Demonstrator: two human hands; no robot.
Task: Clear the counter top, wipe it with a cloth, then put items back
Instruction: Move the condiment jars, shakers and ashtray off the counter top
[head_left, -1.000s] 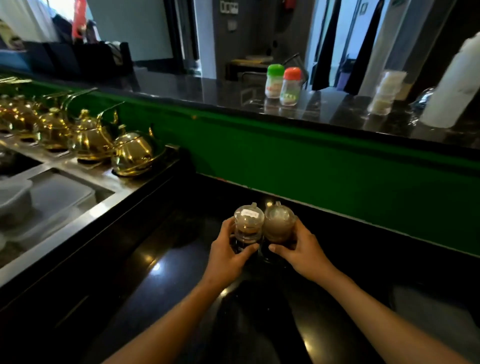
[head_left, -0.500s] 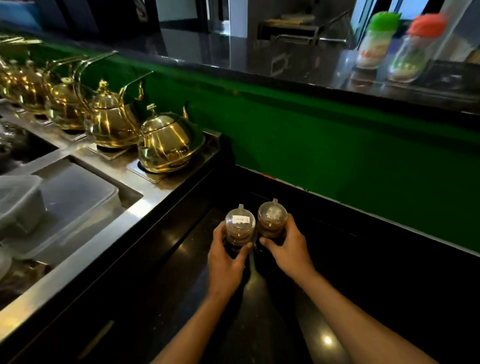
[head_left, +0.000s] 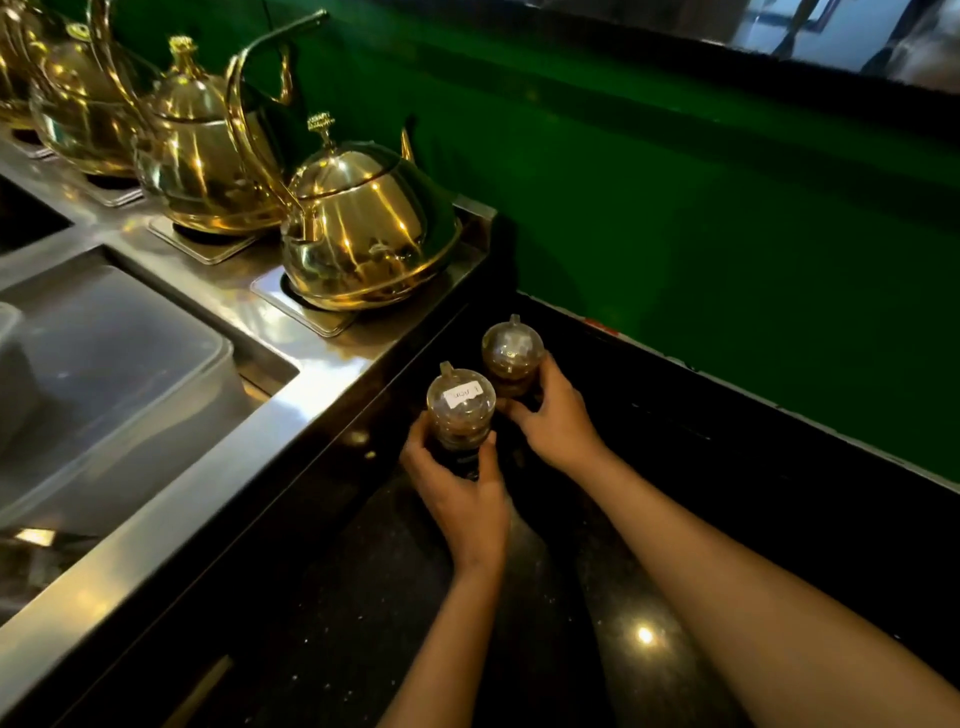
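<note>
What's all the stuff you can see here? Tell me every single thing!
Labelled jar: one, clear with brown contents, on the black counter, nearer.
Plain jar: one, clear with brown contents, just behind it.
Kettles: at least four, gold, in a row on the steel unit.
Plastic tub: one, cloudy clear, sunk in the steel unit.
Wall: green, behind the counter.
Left hand: grips the labelled jar.
Right hand: grips the plain jar.
</note>
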